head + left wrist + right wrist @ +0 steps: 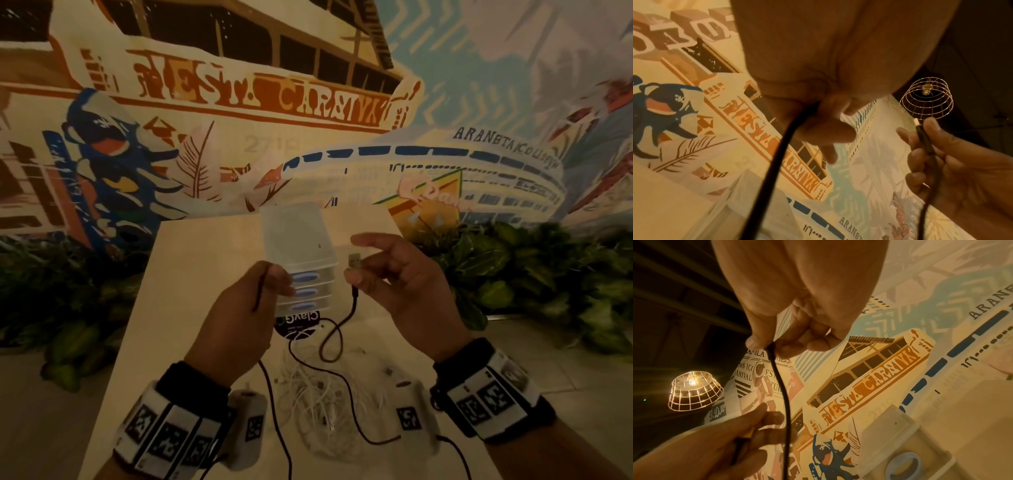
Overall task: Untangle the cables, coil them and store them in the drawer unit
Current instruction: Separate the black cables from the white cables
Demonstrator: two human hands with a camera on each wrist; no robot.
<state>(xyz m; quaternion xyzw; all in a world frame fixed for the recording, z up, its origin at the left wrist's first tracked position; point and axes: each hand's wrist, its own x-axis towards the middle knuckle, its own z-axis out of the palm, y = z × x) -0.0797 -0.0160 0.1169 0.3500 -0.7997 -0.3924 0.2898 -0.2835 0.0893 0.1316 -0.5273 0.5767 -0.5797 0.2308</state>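
Observation:
A black cable (337,329) hangs between both raised hands above the table. My right hand (387,274) pinches it just below its silver USB plug (355,261), thumb against the fingers. My left hand (255,298) grips the cable's other stretch in curled fingers; the black cable (777,162) runs down from that fist. In the right wrist view the black cable (784,395) drops from the pinch. A tangle of white cables (318,401) lies on the table below. The translucent drawer unit (298,246), with three blue-handled drawers, stands just behind my hands.
The pale table (191,274) is narrow, with its left edge running diagonally. A black round label (301,325) lies in front of the drawer unit. Green plants (513,267) flank both sides, a painted mural wall (274,102) stands behind. A wire-cage lamp (694,392) hangs overhead.

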